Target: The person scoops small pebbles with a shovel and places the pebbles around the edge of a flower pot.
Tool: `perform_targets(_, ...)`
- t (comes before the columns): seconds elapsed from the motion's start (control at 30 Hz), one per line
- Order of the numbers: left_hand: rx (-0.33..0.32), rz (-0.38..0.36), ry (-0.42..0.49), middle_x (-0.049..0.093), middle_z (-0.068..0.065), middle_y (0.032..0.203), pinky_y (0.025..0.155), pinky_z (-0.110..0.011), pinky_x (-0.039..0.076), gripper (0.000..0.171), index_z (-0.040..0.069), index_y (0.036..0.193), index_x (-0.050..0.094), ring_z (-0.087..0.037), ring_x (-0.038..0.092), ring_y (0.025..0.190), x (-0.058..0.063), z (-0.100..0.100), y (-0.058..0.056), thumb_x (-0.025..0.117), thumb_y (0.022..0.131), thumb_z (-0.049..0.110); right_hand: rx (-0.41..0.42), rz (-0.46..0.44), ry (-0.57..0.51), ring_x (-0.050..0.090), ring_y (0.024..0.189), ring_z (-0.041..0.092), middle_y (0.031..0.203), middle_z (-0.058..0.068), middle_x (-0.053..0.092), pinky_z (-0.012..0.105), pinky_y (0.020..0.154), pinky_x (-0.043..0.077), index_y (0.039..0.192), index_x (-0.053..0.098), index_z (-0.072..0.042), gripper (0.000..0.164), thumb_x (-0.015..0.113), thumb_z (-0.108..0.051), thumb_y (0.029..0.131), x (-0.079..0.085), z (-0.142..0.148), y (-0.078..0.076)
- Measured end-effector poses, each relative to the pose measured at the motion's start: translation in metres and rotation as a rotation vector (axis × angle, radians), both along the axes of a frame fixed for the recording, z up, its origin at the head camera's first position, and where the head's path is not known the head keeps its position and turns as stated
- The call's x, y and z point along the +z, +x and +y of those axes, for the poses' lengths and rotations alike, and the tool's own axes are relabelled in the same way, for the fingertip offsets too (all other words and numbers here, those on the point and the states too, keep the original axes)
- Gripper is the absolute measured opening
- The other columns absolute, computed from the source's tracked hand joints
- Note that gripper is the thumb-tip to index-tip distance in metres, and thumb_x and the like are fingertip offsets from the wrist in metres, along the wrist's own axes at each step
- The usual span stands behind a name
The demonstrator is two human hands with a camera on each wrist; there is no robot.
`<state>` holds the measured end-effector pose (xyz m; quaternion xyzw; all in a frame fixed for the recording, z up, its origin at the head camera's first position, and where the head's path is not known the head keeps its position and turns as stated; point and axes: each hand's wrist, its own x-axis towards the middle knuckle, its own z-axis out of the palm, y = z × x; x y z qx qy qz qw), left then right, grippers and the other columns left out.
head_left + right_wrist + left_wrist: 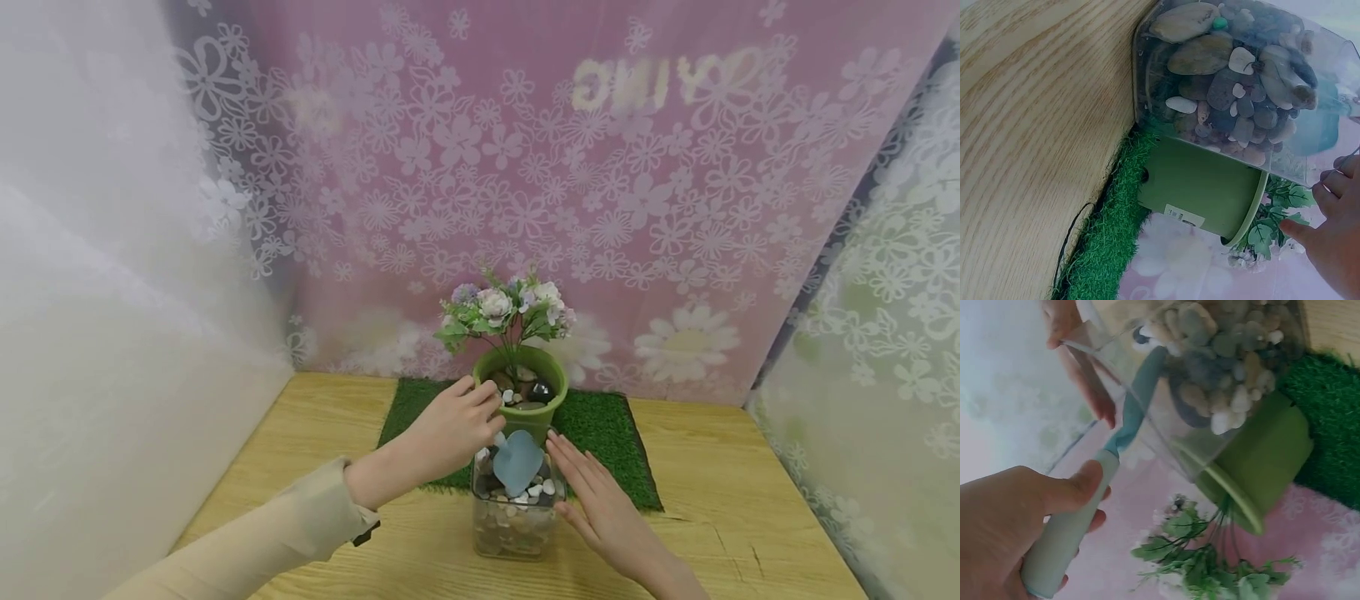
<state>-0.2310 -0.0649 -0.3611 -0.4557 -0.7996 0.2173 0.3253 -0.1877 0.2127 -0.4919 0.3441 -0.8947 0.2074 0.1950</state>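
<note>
A small blue garden trowel (1138, 403) is gripped by its pale handle in my left hand (450, 429). Its blade (517, 462) dips into a clear square container (512, 533) of mixed pebbles (1235, 94). Fingers extended, my right hand (603, 508) rests at the container's right rim, as the right wrist view also shows. Right behind the container stands a green flowerpot (558, 400), with dark and white stones (536, 390) inside. White and purple flowers with green leaves (498, 308) rise from the pot.
Under the pot lies a dark green artificial grass mat (607, 442) on a wooden table (315, 442). A pink flowered curtain (525, 192) hangs close behind, and pale sheets (97, 292) enclose the left and right sides.
</note>
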Motion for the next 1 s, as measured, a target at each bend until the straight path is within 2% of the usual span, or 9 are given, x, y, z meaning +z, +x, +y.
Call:
perform_targets(0.2, 0.085, 0.022, -0.012, 0.071, 0.004, 0.112, 0.085, -0.033, 0.041, 0.011, 0.025, 0.099, 0.078, -0.019, 0.055, 0.108, 0.012, 0.010, 0.003, 0.078, 0.091, 0.033, -0.008, -0.016, 0.015, 0.023, 0.153, 0.017, 0.168, 0.006, 0.023, 0.015, 0.119, -0.003, 0.163, 0.021, -0.015, 0.079, 0.067, -0.021, 0.098, 0.000, -0.001, 0.000)
perform_targets(0.4, 0.094, 0.041, -0.086, 0.071, 0.006, 0.118, 0.087, -0.032, 0.041, 0.011, 0.028, 0.103, 0.079, -0.018, 0.054, 0.111, 0.010, 0.022, 0.006, 0.072, 0.095, 0.032, -0.006, 0.004, 0.005, 0.025, 0.153, 0.018, 0.167, 0.006, 0.024, 0.016, 0.119, -0.002, 0.161, 0.026, -0.010, 0.076, 0.067, -0.020, 0.098, 0.001, -0.002, 0.001)
perform_targets(0.57, 0.067, 0.100, -0.064, 0.071, 0.006, 0.114, 0.084, -0.031, 0.040, 0.007, 0.027, 0.097, 0.079, -0.017, 0.053, 0.103, 0.009, 0.026, 0.008, 0.072, 0.095, 0.028, -0.010, 0.004, -0.001, 0.024, 0.153, 0.018, 0.167, 0.007, 0.024, 0.017, 0.120, -0.001, 0.160, 0.029, -0.007, 0.074, 0.067, -0.020, 0.098, 0.001, -0.002, 0.002)
perform_targets(0.7, 0.054, 0.120, -0.038, 0.070, 0.005, 0.115, 0.084, -0.031, 0.039, 0.008, 0.025, 0.098, 0.078, -0.017, 0.053, 0.104, 0.006, 0.025, 0.006, 0.070, 0.097, 0.028, -0.012, -0.002, -0.003, 0.024, 0.153, 0.018, 0.167, 0.007, 0.024, 0.016, 0.119, -0.002, 0.160, 0.029, -0.008, 0.074, 0.067, -0.020, 0.098, 0.000, -0.002, 0.001)
perform_targets(0.9, -0.045, 0.120, -0.075, 0.069, 0.004, 0.121, 0.091, -0.031, 0.041, 0.011, 0.025, 0.103, 0.079, -0.016, 0.055, 0.117, 0.006, 0.022, 0.003, 0.069, 0.098, 0.025, -0.013, -0.006, -0.012, 0.023, 0.153, 0.018, 0.167, 0.006, 0.024, 0.015, 0.119, -0.002, 0.161, 0.027, -0.009, 0.076, 0.068, -0.019, 0.097, 0.000, -0.003, 0.002)
perform_targets(1.0, -0.074, 0.080, -0.098, 0.068, 0.004, 0.124, 0.095, -0.032, 0.042, 0.013, 0.027, 0.107, 0.078, -0.017, 0.054, 0.121, 0.006, 0.019, -0.001, 0.072, 0.096, 0.027, -0.016, -0.003, -0.015, 0.023, 0.153, 0.018, 0.167, 0.007, 0.024, 0.015, 0.119, -0.002, 0.161, 0.027, -0.009, 0.077, 0.068, -0.019, 0.097, 0.001, -0.002, 0.003)
